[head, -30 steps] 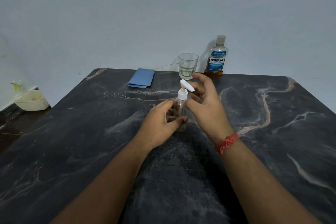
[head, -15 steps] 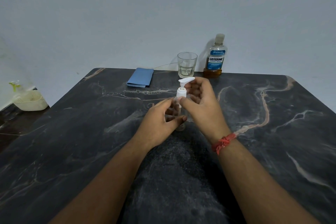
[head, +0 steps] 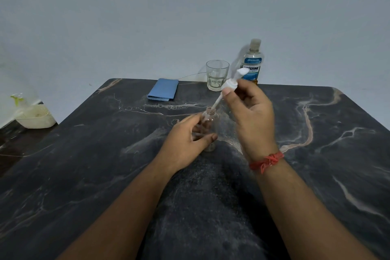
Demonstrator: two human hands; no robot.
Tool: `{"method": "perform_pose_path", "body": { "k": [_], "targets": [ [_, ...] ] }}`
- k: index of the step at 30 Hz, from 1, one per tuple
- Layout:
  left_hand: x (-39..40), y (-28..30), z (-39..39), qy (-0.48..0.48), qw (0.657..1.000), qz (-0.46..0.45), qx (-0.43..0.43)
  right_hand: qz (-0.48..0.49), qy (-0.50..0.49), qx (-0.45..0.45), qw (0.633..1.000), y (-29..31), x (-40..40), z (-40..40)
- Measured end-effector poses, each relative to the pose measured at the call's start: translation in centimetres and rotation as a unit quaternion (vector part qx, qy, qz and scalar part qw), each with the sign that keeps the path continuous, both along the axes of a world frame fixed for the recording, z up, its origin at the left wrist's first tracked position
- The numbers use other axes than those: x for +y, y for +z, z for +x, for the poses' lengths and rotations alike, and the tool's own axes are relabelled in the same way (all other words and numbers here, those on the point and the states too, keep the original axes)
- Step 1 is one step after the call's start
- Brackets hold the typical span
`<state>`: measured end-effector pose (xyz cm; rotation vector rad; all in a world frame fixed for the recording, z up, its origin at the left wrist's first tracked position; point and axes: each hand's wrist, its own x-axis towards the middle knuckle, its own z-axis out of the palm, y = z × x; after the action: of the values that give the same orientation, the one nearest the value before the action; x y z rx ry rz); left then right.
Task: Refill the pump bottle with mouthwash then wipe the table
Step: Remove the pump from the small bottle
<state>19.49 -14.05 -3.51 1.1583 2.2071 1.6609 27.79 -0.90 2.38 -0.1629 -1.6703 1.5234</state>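
Dark marble-look table (head: 88,175), near black, run through with pale grey and rust-coloured veins, strongest along the right side. Rounded far corners, far edge set against a plain pale blue-grey wall (head: 147,17). A thin wire or hairline visible on the wall just above the table's far edge. To the left, beyond the table, a white basket (head: 35,119) on a lower dark surface, with a blurred spray bottle (head: 18,99) (greenish trigger) behind it.

Along the far edge: folded blue cloth (head: 163,89) lying flat; clear glass tumbler (head: 217,75) upright, right of the cloth; mouthwash bottle (head: 252,62) upright just right of the glass, cap on. Label blue and white, reading "LISTERINE" with "MINT" beneath; smaller print too fine to read. Amber liquid showing low in the bottle.

Clear pump bottle (head: 209,126) upright on the table at centre, neck open. Left hand (head: 185,143) wrapped loosely around its body, thumb on the near side, fingers seen through the plastic behind. Right hand (head: 251,116) raised above and to the right, thumb and fingers pinching the collar of the white pump head (head: 231,84), nozzle pointing up and right across the mouthwash label. Dip tube (head: 217,102) slanting down-left, its lower end at the mouth of the bottle. Red thread band (head: 267,160) on the right wrist.
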Motion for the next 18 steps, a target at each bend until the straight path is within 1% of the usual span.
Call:
{"method": "perform_pose_path", "body": {
  "k": [3, 5, 7, 8, 10, 12, 14, 18],
  "targets": [
    [-0.2, -0.2, -0.1, 0.003, 1.0, 0.006, 0.0, -0.061, -0.02, 0.078, 0.995, 0.9, 0.5, 0.4],
    [-0.4, -0.2, -0.4, 0.013, 1.0, 0.007, 0.007, -0.108, -0.031, 0.113, 0.987, 1.2, 0.8, 0.6],
    [-0.7, -0.2, -0.9, 0.035, 0.999, 0.003, 0.019, -0.148, -0.032, 0.126, 0.98, 1.2, 1.3, 0.4],
    [-0.9, -0.2, -1.3, 0.05, 0.998, -0.001, 0.026, -0.156, -0.036, 0.119, 0.98, 1.1, 1.4, 0.3],
    [-1.5, -0.1, -2.0, 0.083, 0.996, -0.008, 0.031, -0.141, -0.053, 0.063, 0.987, 0.3, 1.4, -0.1],
    [-2.2, 0.0, -3.0, 0.111, 0.993, -0.01, 0.023, -0.104, -0.058, -0.038, 0.992, -1.0, 1.0, -0.7],
    [-2.9, -0.2, -4.4, 0.14, 0.99, -0.027, 0.019, -0.075, -0.04, -0.138, 0.987, -2.4, 0.2, -1.7],
    [-4.6, -0.2, -7.4, 0.164, 0.985, -0.059, 0.018, -0.004, -0.006, -0.26, 0.966, -2.9, -1.5, -4.8]
  ]
}}
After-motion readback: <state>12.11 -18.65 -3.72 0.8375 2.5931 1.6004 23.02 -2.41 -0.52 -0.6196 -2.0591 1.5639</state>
